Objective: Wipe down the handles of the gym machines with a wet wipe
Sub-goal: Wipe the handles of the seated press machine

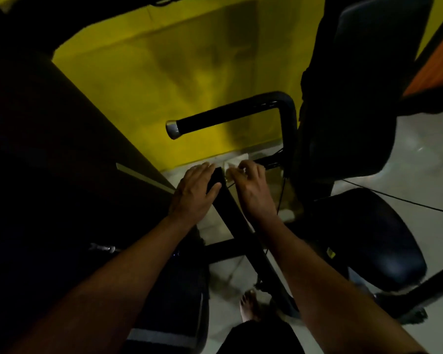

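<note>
A black machine bar (243, 233) runs from bottom centre up to the middle of the head view. My left hand (195, 192) grips its upper end, thumb on the near side. Just to the right, my right hand (251, 185) pinches a crumpled white wet wipe (232, 167) against the bar's top. Above them a black padded handle (228, 118) with a silver end cap sticks out to the left from a bent tube.
A black backrest pad (356, 98) and black seat pad (368, 238) stand at the right. The yellow wall (164, 72) is behind, a dark machine body (49, 162) on the left. Thin cables (394, 198) cross the pale floor. A bare foot (250, 305) is below.
</note>
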The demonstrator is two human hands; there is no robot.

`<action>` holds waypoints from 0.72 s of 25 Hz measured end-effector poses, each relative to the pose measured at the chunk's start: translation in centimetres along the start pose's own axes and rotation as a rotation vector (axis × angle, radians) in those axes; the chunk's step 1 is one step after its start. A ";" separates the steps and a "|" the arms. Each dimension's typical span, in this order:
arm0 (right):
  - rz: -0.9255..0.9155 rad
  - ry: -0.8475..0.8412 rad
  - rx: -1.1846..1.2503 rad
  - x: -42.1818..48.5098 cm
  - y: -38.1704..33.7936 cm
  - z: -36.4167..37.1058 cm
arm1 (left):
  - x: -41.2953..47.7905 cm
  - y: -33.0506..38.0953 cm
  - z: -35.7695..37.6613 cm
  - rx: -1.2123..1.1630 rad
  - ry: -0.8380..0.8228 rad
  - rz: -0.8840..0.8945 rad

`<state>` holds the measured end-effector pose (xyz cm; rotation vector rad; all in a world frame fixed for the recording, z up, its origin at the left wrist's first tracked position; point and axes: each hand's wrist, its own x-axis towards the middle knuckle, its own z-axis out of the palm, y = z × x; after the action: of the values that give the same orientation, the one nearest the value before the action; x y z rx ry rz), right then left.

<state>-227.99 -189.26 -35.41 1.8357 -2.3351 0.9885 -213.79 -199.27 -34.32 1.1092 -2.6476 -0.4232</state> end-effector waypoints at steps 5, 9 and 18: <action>-0.287 -0.081 -0.037 1.2 3.5 3.3 | 2.0 -1.4 2.2 0.080 -0.056 0.053; -0.317 -0.003 -0.204 2.9 7.3 2.4 | 2.7 -2.8 3.1 0.089 -0.027 0.071; 0.035 0.160 0.002 0.8 3.7 5.8 | 2.9 -3.9 4.3 -0.019 0.066 0.126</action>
<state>-229.36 -192.27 -41.46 1.6552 -2.2800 1.0979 -214.66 -203.22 -39.33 0.9282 -2.6320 -0.3794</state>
